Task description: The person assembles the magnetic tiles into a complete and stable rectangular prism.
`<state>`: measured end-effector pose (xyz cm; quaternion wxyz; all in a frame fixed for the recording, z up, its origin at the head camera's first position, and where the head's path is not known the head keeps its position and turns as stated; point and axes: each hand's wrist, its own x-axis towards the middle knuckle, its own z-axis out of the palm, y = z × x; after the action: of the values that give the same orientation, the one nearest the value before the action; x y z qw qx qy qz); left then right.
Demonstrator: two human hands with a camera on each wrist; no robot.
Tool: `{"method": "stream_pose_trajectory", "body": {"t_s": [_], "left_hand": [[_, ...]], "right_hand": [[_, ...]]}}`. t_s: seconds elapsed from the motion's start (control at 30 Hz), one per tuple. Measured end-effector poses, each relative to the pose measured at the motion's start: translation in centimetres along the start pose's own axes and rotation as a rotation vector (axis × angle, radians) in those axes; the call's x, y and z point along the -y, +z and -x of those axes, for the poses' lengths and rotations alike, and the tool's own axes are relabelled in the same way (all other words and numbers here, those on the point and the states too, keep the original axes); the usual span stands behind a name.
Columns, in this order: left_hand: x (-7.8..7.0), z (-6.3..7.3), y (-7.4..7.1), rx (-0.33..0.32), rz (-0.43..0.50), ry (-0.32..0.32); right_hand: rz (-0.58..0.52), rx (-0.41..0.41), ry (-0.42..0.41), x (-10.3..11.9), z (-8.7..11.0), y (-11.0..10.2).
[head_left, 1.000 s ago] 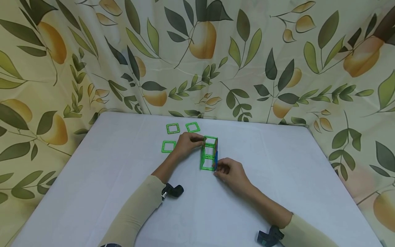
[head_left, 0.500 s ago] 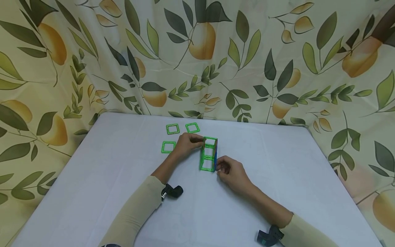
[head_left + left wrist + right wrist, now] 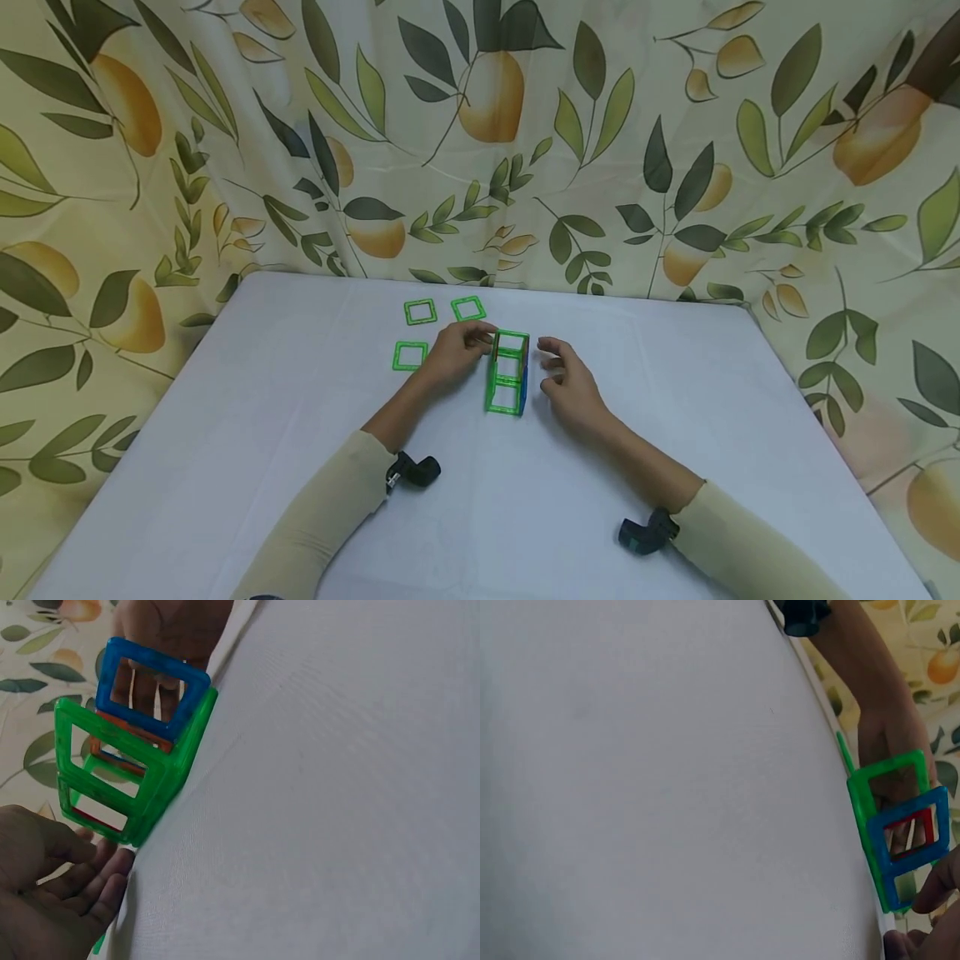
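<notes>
White counter (image 3: 525, 517) supports your magnetic-tile structure (image 3: 508, 381) mid-frame; loose left fingers (image 3: 476, 327) likely steady it, right fingers (image 3: 557, 345) gape empty.

joined frames (image 3: 154, 780): glossy translucent plastic; table cover (image 3: 675, 375): matt woven cloth; backdrop (image 3: 600, 192): cloth; sleeve (image 3: 322, 508): matt cloth.

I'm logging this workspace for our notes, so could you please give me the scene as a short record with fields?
Surface: white table
Backdrop: fabric printed with leaves and orange fruit
Assembly: green structure, including a blue frame and a red piece
Loose pieces: three green square frames, all left of the structure
Left hand: fingertips at the structure's left side; contact unclear
Right hand: beside the structure's right side, holding nothing
</notes>
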<state>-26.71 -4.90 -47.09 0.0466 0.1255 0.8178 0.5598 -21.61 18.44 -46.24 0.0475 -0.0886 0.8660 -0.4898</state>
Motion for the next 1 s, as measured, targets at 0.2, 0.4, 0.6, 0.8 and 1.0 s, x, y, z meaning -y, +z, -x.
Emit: {"method": "stream_pose_trajectory", "body": {"t_s": [0.2, 0.4, 0.6, 0.8, 1.0], "left_hand": [[-0.4, 0.0, 0.3, 0.022, 0.048, -0.020], [-0.2, 0.0, 0.2, 0.041, 0.033, 0.001], [-0.3, 0.4, -1.2, -0.001, 0.018, 0.043], [-0.3, 0.9, -3.6, -0.059, -0.068, 0.079], [0.6, 1.8, -6.4, -0.065, -0.161, 0.027]], "right_hand": [[-0.060, 0.053, -0.056, -0.6, -1.3, 0.0], [-0.077, 0.068, -0.077, -0.7, -1.2, -0.2], [-0.053, 0.050, -0.066, -0.7, -0.4, -0.7], [-0.020, 0.043, -0.070, -1.0, 0.7, -1.6], [-0.002, 0.045, -0.067, -1.5, 1.6, -2.2]]}}
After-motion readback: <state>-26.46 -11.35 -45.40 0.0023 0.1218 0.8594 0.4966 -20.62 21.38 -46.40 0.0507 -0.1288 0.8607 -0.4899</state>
